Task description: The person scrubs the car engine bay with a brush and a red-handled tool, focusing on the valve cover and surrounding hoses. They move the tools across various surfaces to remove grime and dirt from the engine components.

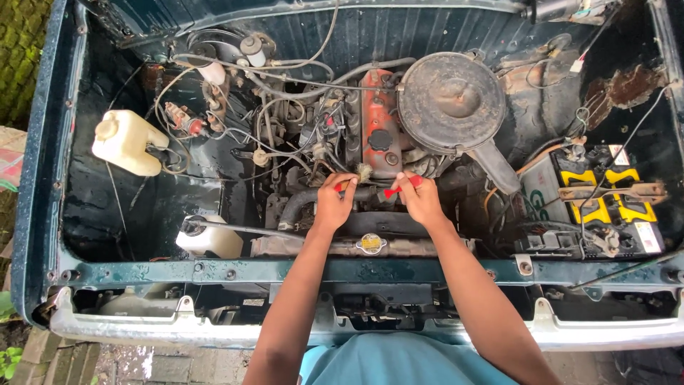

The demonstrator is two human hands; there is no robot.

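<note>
Both my arms reach into an open car engine bay. My left hand (333, 203) grips a small brush (358, 175) with a red handle and pale bristles, held over the black radiator hose (296, 202). My right hand (420, 199) pinches a small red-handled tool (396, 190) beside it, just in front of the red engine cover (377, 114). The two hands are a few centimetres apart, above the brass radiator cap (371, 244).
A round black air cleaner (450, 102) sits right of the engine. A battery (605, 207) with yellow caps lies at the far right. Two white fluid reservoirs (128, 142) (208, 240) stand on the left. Loose wires cross the bay; the green front crossmember (214, 271) spans below.
</note>
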